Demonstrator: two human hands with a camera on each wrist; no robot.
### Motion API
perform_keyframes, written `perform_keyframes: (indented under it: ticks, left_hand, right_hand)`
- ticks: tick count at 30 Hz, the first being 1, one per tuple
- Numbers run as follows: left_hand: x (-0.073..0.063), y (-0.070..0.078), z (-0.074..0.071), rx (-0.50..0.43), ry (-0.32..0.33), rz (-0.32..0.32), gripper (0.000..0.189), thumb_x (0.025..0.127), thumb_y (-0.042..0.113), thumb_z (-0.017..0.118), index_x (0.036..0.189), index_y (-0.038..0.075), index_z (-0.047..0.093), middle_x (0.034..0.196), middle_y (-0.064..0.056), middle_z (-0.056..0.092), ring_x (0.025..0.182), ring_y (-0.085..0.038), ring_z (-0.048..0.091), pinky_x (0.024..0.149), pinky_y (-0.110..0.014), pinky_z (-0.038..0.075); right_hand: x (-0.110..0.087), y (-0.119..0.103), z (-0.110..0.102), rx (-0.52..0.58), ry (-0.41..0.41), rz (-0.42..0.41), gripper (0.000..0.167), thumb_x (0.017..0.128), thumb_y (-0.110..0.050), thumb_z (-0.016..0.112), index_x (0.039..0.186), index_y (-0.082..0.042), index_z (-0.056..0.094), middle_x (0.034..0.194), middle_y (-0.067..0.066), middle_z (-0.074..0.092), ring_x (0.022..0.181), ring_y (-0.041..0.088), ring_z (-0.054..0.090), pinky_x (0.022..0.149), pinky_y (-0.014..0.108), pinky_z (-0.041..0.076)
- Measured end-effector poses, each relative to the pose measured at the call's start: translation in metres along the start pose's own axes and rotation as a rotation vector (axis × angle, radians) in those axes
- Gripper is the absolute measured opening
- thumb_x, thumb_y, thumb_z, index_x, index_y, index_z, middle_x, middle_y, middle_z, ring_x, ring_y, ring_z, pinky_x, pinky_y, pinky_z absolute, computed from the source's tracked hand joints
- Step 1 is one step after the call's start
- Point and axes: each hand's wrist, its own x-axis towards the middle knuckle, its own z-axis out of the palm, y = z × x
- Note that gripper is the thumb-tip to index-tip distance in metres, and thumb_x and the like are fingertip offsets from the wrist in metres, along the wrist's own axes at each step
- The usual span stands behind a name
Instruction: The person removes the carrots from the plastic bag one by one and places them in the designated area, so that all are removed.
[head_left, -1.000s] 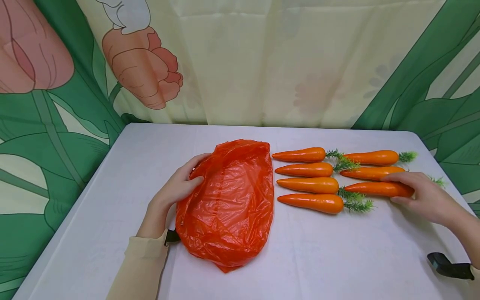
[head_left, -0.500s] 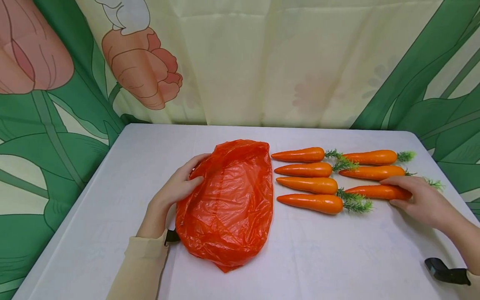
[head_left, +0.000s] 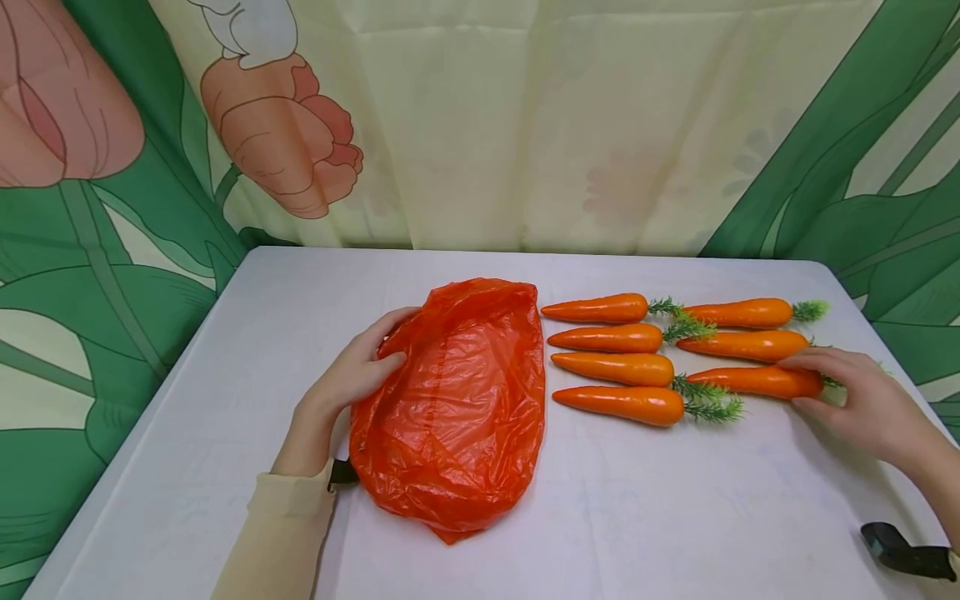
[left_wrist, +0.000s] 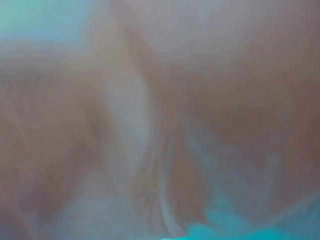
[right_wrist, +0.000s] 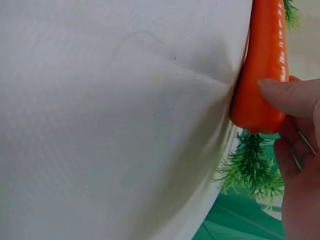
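A crinkled red-orange plastic bag (head_left: 457, 408) lies on the white-covered table in the head view. My left hand (head_left: 360, 362) grips its left edge, thumb on top and fingers hidden behind the plastic. To the right, my right hand (head_left: 862, 404) has thumb and fingers on either side of the thick end of a carrot (head_left: 753, 382). In the right wrist view the thumb (right_wrist: 287, 95) rests on that glossy orange carrot (right_wrist: 260, 75), which touches the cloth, its green top hanging toward the palm. Blur in the left wrist view hides any detail of the left hand.
Several carrots (head_left: 622, 404) lie in a column beside the bag, tips pointing left. Farther right, two more carrots, an upper one (head_left: 738, 313) and a lower one (head_left: 742, 345), lie behind the touched one. A printed curtain (head_left: 525, 125) stands behind the table (head_left: 637, 517).
The right hand and carrot shift slightly toward me, leaving a small gap to the carrot behind. Then the hand slides a little right along the carrot. The left hand and bag stay put.
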Motion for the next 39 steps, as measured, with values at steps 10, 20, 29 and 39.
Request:
perform_keyframes:
  ticks: [10,20,29,39]
  left_hand:
    - [0.001,-0.002,0.001,-0.002,-0.005,0.014,0.063,0.097,-0.002,0.053,0.154,0.021,0.040,0.147,-0.005,0.047,0.123,-0.033,0.052,0.089,-0.050,0.055]
    - [0.003,-0.002,0.003,0.001,-0.007,0.012,0.063,0.097,-0.001,0.054,0.154,0.021,0.040,0.147,-0.007,0.047,0.123,-0.034,0.053,0.089,-0.050,0.056]
    - [0.004,0.000,-0.002,0.050,-0.005,-0.013,0.062,0.098,0.007,0.059,0.154,0.024,0.039,0.148,-0.004,0.046,0.122,-0.033,0.052,0.089,-0.050,0.055]
    - [-0.007,0.002,-0.014,0.125,0.000,-0.012,0.065,0.098,0.016,0.063,0.157,0.020,0.034,0.144,-0.006,0.045,0.120,-0.030,0.046,0.093,-0.053,0.051]
  right_hand:
    - [0.000,0.001,0.000,-0.023,0.005,0.005,0.050,0.074,0.015,0.077,0.121,0.009,0.059,0.123,0.037,0.052,0.114,0.057,0.038,0.105,0.075,0.021]
    - [-0.004,0.002,0.000,-0.012,0.018,0.021,0.051,0.075,0.017,0.075,0.122,0.011,0.058,0.124,0.038,0.051,0.114,0.057,0.038,0.105,0.074,0.022]
    - [-0.002,-0.011,-0.003,0.059,0.064,-0.038,0.052,0.075,0.017,0.075,0.123,0.008,0.059,0.126,0.035,0.053,0.114,0.056,0.040,0.103,0.076,0.024]
    - [0.016,-0.053,-0.003,0.155,0.090,-0.052,0.046,0.086,0.008,0.071,0.130,0.004,0.059,0.134,0.032,0.051,0.122,0.056,0.037,0.104,0.077,0.022]
